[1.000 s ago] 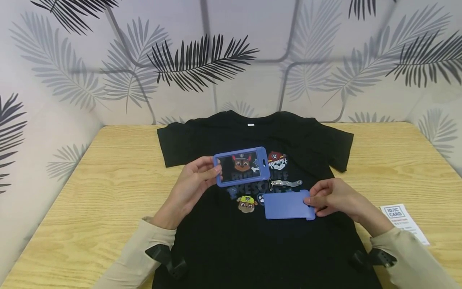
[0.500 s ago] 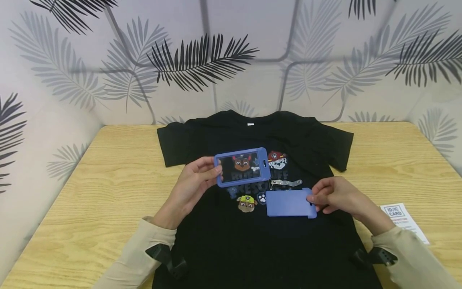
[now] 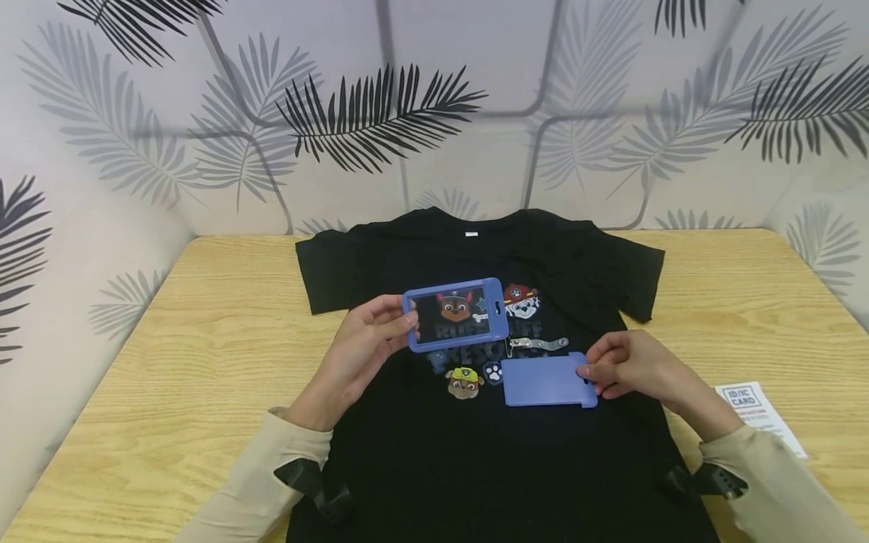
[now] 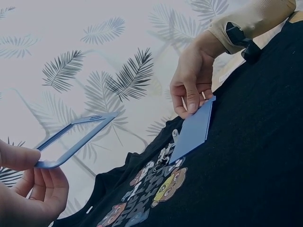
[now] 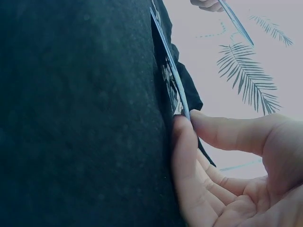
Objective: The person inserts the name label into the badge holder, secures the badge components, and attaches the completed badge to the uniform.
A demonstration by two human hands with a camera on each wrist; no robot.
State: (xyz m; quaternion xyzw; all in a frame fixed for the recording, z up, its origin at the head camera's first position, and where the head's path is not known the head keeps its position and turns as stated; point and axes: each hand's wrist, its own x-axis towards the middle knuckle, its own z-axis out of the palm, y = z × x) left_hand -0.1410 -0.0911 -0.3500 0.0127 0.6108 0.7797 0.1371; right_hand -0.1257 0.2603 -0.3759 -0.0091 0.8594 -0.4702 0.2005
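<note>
My left hand (image 3: 370, 335) pinches the left end of a blue badge holder frame (image 3: 498, 335), whose clear window shows the shirt print behind it. In the left wrist view this frame (image 4: 78, 146) is held up and tilted. Lower and to the right, my right hand (image 3: 627, 366) pinches the notched end of a flat blue badge holder panel (image 3: 543, 382) between thumb and fingers. The right wrist view shows the panel (image 5: 173, 71) edge-on, close over the shirt. A clear strap clip (image 3: 539, 344) lies on the shirt between the two parts.
Spread flat under both hands is a black T-shirt (image 3: 475, 467) with a cartoon dog print. A white ID/IC card (image 3: 753, 403) lies on the wooden table (image 3: 170, 362), partly behind the right forearm. A leaf-patterned wall (image 3: 434, 173) stands behind the table.
The blue panel in my right hand has shifted slightly up and to the right. My left hand and the frame have hardly moved.
</note>
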